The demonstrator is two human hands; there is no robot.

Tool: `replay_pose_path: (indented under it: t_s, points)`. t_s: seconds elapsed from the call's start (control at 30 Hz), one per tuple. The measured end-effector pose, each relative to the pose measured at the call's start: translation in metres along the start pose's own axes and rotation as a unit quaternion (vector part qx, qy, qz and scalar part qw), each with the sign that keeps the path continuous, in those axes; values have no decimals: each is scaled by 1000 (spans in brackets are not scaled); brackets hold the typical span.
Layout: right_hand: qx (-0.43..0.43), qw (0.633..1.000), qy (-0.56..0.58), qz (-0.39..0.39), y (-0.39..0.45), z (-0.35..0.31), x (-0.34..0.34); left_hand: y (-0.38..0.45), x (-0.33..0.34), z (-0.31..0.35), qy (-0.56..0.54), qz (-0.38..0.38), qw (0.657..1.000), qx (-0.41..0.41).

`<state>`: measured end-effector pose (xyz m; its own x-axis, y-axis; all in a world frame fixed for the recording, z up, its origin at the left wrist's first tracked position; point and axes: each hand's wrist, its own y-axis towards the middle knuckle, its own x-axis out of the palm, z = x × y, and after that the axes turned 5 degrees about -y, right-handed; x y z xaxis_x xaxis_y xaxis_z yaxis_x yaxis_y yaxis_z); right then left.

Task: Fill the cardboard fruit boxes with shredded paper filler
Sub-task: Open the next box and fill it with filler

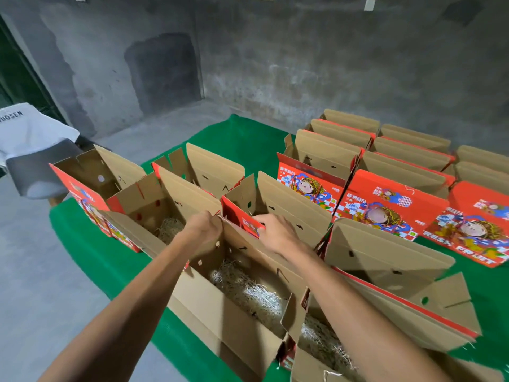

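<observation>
Both hands, left [202,230] and right [275,232], pinch the box's [220,312] upright flap.

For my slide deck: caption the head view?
Both hands grip a cardboard fruit box partly filled with shredded paper.

You are working in dim, even light; the rough grey concrete wall [275,64] stays murky. Wide-angle distortion bends the edges, and your forearms and the nearest brown cardboard box [220,312] look soft.
</observation>
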<state>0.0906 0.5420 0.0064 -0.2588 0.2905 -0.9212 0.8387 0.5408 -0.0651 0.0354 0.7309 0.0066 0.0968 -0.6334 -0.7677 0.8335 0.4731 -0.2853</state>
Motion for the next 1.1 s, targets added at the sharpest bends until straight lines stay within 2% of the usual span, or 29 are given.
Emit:
replay_pose_path:
  t_s: [0.03, 0.13, 0.27, 0.43, 0.57, 0.7, 0.77, 0.83, 1.1]
  points:
    - [-2, 1000, 4, -3, -1, 1, 0, -2, -2, -2, 17, 10, 999, -28]
    - [-9, 1000, 16, -1, -7, 0, -1, -9, -7, -9, 80, 37, 995, -41]
    - [-20, 1000, 18, 9, -14, -1, 1, -17, -5, -8, 97, 45, 994, -35]
    - [-45, 996, -31, 66, -17, -3, -2, -22, 2, -4, 106, 78, 991, -13]
    - [-49, 994, -3, 99, -20, -7, -6, -31, 9, 12, 85, 142, 986, 39]
    - [-3, 989, 34, 141, -31, 13, -33, -40, 12, 49, 77, 209, 964, 145]
    - [36, 985, 15, 167, -37, 36, -55, -47, 18, 73, 72, 199, 958, 194]
    - [82, 982, -5, 172, -47, 64, -75, -57, 32, 101, 58, 157, 961, 219]
    - [158, 972, -18, 174, -110, 145, -107, -90, 126, 185, 113, 25, 972, 204]
